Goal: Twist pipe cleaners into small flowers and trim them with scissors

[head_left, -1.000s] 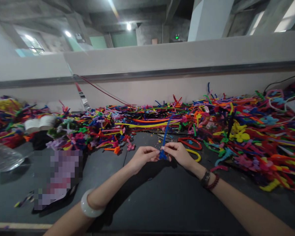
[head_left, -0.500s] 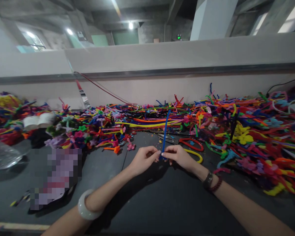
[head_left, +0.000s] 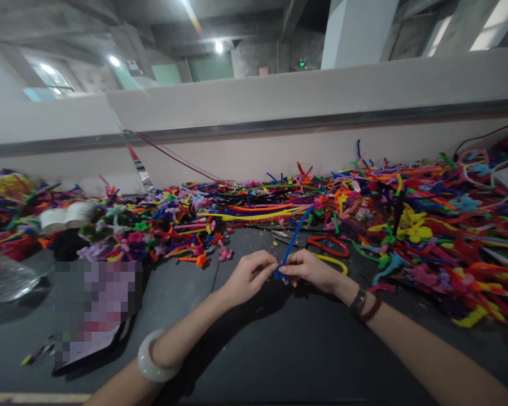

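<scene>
A blue pipe cleaner (head_left: 295,238) rises from between my two hands and leans up to the right over the dark table (head_left: 254,349). My left hand (head_left: 249,276) pinches its lower end with fingers closed. My right hand (head_left: 308,267) pinches the same end from the other side, fingertips touching the left ones. A white bangle sits on my left wrist, dark bead bracelets on my right. A broad heap of coloured pipe cleaners (head_left: 364,214) lies just beyond my hands.
A yellow loop (head_left: 335,261) and a red loop (head_left: 327,243) lie right of my hands, scissors (head_left: 284,237) just behind. A clear plastic bag (head_left: 4,276) and a blurred flat object (head_left: 97,310) lie at left. A low wall (head_left: 254,152) backs the table.
The blue pipe cleaner's free end has swung from nearly upright to leaning right. Both hands stay pinched together at its lower end, shifted slightly.
</scene>
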Available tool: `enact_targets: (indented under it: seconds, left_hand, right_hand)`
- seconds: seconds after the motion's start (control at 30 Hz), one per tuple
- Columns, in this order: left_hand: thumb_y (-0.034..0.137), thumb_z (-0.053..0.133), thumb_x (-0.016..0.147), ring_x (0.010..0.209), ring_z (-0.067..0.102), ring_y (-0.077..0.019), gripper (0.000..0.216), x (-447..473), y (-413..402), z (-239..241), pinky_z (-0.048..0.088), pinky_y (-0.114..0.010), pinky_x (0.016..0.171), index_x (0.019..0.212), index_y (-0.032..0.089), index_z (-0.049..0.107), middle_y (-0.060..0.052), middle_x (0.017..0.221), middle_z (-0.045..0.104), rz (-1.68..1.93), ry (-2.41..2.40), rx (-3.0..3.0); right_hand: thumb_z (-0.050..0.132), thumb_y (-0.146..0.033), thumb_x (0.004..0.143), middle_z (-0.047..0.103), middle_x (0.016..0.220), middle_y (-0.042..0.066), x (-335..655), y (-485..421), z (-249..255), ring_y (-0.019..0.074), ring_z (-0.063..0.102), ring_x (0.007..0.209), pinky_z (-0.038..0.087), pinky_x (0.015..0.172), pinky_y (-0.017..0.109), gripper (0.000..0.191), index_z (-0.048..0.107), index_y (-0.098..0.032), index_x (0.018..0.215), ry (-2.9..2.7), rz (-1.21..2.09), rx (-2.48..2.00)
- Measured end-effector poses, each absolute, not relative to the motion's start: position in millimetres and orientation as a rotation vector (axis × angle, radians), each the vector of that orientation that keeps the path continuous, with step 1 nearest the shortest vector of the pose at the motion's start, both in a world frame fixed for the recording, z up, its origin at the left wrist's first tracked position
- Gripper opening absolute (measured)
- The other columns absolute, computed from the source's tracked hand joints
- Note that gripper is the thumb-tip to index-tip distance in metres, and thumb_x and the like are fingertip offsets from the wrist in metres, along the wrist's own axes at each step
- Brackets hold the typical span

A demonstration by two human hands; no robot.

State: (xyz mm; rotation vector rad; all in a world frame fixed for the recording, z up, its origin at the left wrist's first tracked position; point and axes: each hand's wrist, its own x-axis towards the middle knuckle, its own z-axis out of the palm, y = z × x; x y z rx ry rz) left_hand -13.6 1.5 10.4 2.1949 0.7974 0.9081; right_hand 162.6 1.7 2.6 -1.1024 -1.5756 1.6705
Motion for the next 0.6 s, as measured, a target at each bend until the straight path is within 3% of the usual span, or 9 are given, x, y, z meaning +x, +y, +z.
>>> enact_targets:
  seconds: [0.2, 0.43, 0.6]
  left_hand:
    - [0.031, 0.038, 0.081, 0.059, 0.044, -0.0096, 0.025, -13.2, 2.3, 8.6, 0.035, -0.02, 0.055, 0.071, 0.013, 0.052, -0.001, 0.065, 0.048, 0.916, 0.865, 2.089]
    - [0.039, 0.039, 0.079, 0.052, 0.044, -0.008, 0.03, -12.2, 3.8, 5.1, 0.037, -0.02, 0.053, 0.067, 0.013, 0.049, 0.002, 0.057, 0.046, 0.805, 0.833, 1.805]
    - [0.043, 0.035, 0.08, 0.055, 0.046, -0.0088, 0.035, -10.6, 4.3, 4.7, 0.04, -0.02, 0.051, 0.068, 0.012, 0.048, 0.001, 0.06, 0.047, 0.831, 0.807, 1.587]
  right_hand:
    - [0.063, -0.033, 0.064, 0.056, 0.054, 0.0, 161.5, 1.2, 5.9, 0.0057, 0.047, 0.046, 0.038, 0.045, 0.018, 0.024, 0.059, -0.01, 0.06, -1.586, 1.566, -1.087]
    - [0.066, -0.029, 0.06, 0.054, 0.061, -0.001, 161.1, 2.1, 2.2, 0.0055, 0.046, 0.05, 0.039, 0.045, 0.018, 0.022, 0.061, -0.011, 0.071, -1.532, 1.541, -1.064]
    - [0.065, -0.03, 0.061, 0.053, 0.057, -0.002, 161.1, 4.1, 1.0, 0.0052, 0.046, 0.048, 0.038, 0.045, 0.017, 0.02, 0.06, -0.011, 0.065, -1.384, 1.548, -1.047]
